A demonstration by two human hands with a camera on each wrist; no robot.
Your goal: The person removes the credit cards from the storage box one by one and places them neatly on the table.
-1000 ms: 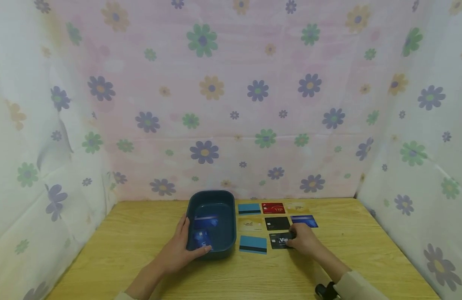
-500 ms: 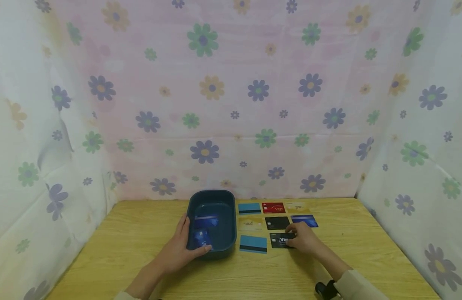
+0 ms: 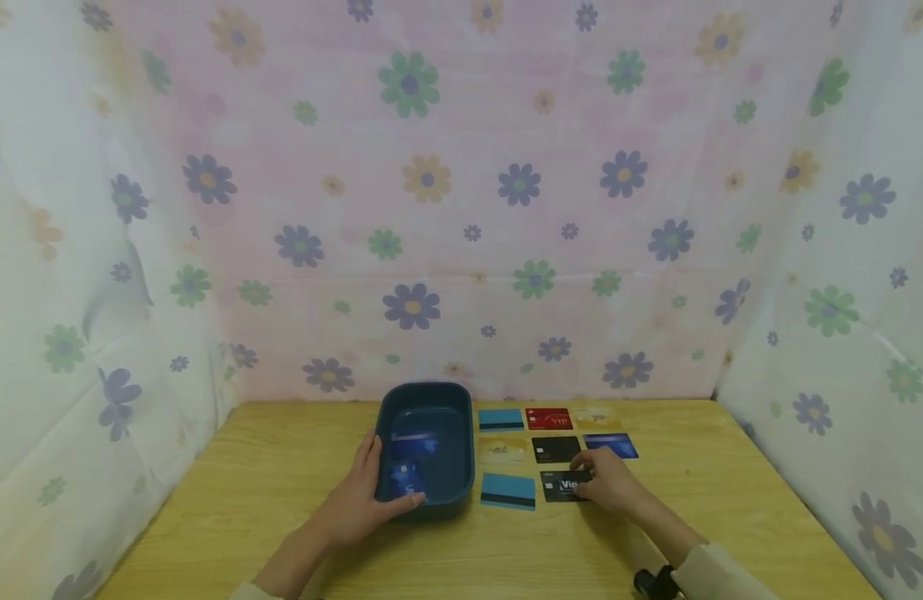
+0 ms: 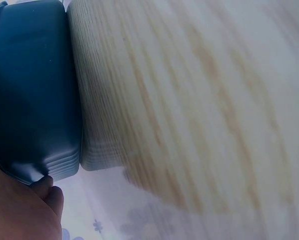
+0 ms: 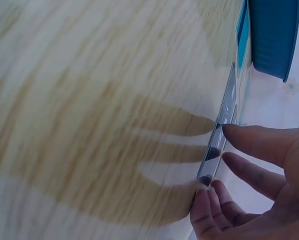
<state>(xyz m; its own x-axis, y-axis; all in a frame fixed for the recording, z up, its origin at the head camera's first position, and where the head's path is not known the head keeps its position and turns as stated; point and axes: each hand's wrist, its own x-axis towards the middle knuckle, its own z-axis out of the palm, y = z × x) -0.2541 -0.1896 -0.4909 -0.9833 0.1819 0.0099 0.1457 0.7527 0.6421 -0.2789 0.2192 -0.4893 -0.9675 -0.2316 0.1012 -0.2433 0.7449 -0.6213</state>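
A dark teal bin (image 3: 455, 467) stands on the wooden table (image 3: 281, 467) with blue cards (image 3: 408, 475) inside. My left hand (image 3: 359, 500) grips its near left corner, thumb over the rim. The left wrist view shows the bin's outer wall (image 4: 34, 95) and part of that hand (image 4: 19, 210). Right of the bin lie several cards in rows. My right hand (image 3: 607, 483) is on the black VIP card (image 3: 557, 486) in the front row. In the right wrist view, thumb and fingertips (image 5: 239, 137) pinch the edges of that card (image 5: 220, 132).
Other cards lie flat: teal (image 3: 501, 419), red VIP (image 3: 549, 418), gold (image 3: 594, 417), a second gold (image 3: 502, 450), black (image 3: 554, 449), blue (image 3: 614, 443), and a striped teal one (image 3: 508, 490). Flowered cloth walls (image 3: 461, 208) enclose the table on three sides.
My right hand's fingers have crept a little left over the black VIP card and closed on its edges. The left hand and bin have stayed put.
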